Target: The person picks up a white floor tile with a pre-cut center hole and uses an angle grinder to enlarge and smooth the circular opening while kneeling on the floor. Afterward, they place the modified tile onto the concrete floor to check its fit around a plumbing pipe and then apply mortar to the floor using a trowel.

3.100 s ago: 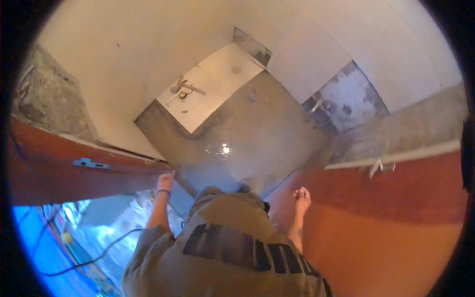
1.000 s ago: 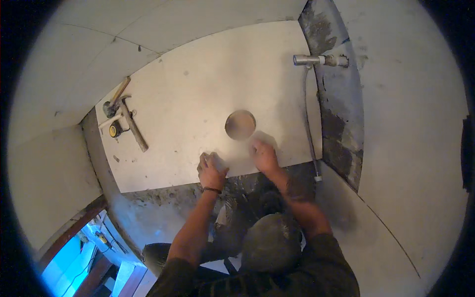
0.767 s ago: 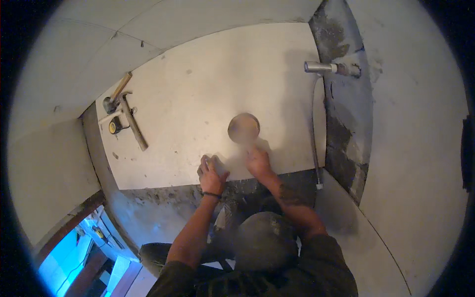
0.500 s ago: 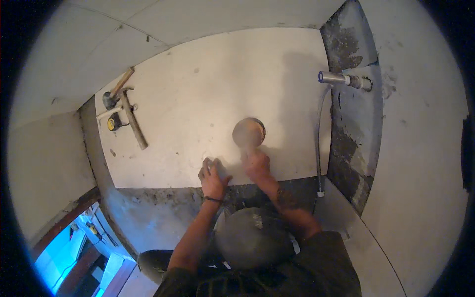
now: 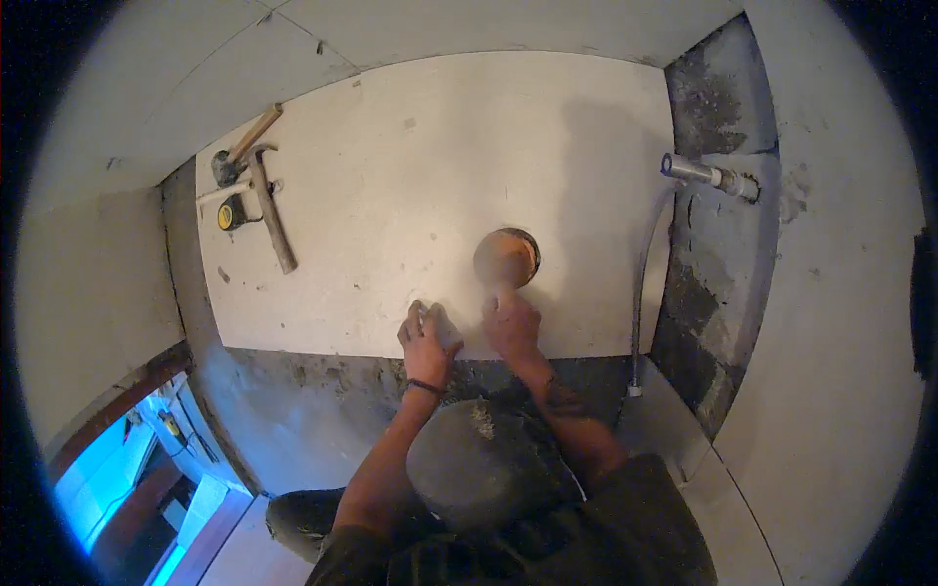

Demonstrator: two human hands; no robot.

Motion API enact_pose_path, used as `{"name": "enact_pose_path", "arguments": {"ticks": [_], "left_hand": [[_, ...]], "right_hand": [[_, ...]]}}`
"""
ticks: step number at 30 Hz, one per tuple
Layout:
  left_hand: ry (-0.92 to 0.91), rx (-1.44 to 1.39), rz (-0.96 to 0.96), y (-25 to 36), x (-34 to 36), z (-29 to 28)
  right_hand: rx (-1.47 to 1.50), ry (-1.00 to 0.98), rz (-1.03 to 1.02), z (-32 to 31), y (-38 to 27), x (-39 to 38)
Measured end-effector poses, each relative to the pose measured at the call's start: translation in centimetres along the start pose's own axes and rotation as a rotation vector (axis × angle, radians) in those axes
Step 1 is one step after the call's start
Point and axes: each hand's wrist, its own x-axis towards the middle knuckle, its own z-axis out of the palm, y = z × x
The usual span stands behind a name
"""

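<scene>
A large cream-white slab lies before me, with a round hole right of its middle that shows orange-brown inside. At the near edge of the hole, my right hand is closed, its fingers bent together. A pale grey blur covers part of the opening just beyond the fingers; what the hand holds, I cannot make out. To the left, my left hand rests on the slab near its front edge. Its fingers are spread and nothing is in them.
At the slab's far left lie a claw hammer, a mallet and a yellow-black tape measure. A metal pipe fitting juts from the right wall, and a flexible hose hangs beside it. My knee is close to the front edge.
The view has shifted a little, so the slab and tools appear slightly moved. My right hand stays by the hole and my left hand stays on the slab.
</scene>
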Motion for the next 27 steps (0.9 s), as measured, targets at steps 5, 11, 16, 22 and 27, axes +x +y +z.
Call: {"name": "enact_pose_path", "arguments": {"ticks": [5, 11, 16, 22, 27], "left_hand": [[-0.007, -0.034, -0.029, 0.1, 0.0, 0.3], [-0.029, -0.022, -0.039, 0.0, 0.3, 0.3], [-0.024, -0.039, -0.062, 0.0, 0.0, 0.2], [0.017, -0.091, -0.031, 0.0, 0.0, 0.1], [0.072, -0.049, -0.001, -0.8, -0.2, 0.6]], "right_hand": [[-0.006, 0.070, -0.003, -0.5, 2.6, -1.6], [0.103, 0.148, 0.105, -1.4, 4.7, -2.3], [0.171, 0.159, 0.136, -1.5, 5.1, -1.9], [0.113, 0.163, 0.063, -1.5, 5.2, -1.7], [0.001, 0.109, 0.125, -1.4, 4.5, -1.5]]}}
